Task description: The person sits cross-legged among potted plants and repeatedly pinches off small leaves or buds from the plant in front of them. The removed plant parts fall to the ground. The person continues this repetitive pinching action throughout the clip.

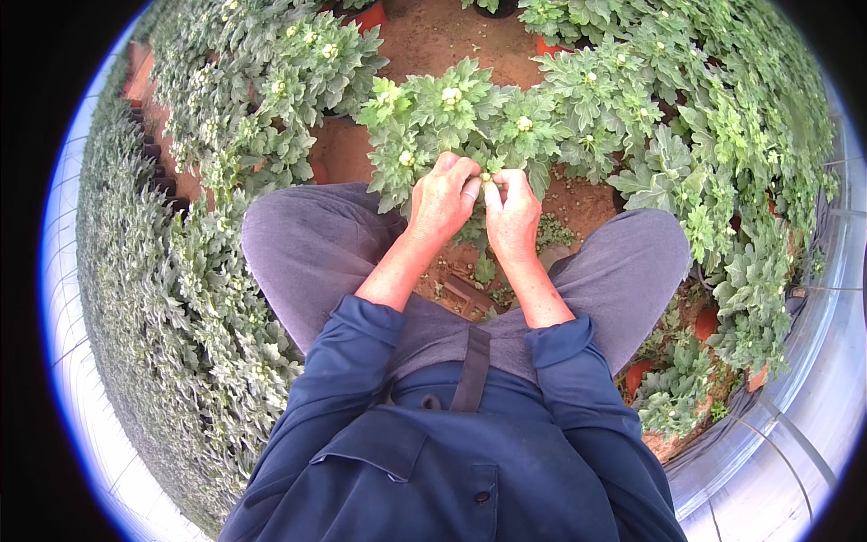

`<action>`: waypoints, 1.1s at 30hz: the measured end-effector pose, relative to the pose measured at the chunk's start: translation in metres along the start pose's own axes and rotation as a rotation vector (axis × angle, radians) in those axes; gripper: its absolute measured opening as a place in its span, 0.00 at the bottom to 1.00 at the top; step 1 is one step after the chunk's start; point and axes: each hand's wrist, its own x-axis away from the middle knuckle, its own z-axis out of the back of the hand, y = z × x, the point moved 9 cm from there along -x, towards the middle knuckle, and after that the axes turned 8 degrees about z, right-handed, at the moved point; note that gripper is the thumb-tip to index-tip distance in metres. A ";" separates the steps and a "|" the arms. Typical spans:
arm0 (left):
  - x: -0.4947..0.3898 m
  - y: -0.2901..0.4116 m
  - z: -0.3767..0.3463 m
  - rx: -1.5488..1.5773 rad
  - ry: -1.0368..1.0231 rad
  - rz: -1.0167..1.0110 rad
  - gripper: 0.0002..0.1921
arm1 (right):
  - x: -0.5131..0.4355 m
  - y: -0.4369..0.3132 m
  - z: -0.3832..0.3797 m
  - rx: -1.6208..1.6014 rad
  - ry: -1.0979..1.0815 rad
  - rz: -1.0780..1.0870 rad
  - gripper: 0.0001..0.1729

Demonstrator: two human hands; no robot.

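Observation:
My left hand [441, 198] and my right hand [513, 211] meet at a small pale bud cluster [485, 177] on a leafy plant that looks like a chrysanthemum. The thumb and forefinger of each hand pinch at the cluster's two sides; the exact grip is too small to make out. Just beyond my fingers, the same foliage carries more pale buds, one cluster [452, 95] at the top middle and another [524, 123] to its right. Leaves hide part of the stems beneath my hands.
Dense rows of similar plants [223, 291] stand at the left, with more plants [731, 135] at the right. Orange-red pots [706, 324] show among them. Reddish soil [447, 40] lies between the rows. A brown block [467, 293] rests on the ground between my knees. Plastic sheeting [786, 433] borders the right.

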 end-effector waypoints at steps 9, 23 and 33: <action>-0.002 -0.001 0.000 0.101 -0.038 0.014 0.10 | 0.001 -0.002 0.002 -0.106 0.012 -0.093 0.10; -0.008 -0.023 -0.003 0.189 0.038 0.150 0.09 | 0.009 0.001 -0.004 -0.059 -0.053 -0.001 0.15; -0.006 -0.016 -0.003 0.025 0.027 0.110 0.08 | 0.009 -0.016 0.000 0.062 -0.036 0.185 0.19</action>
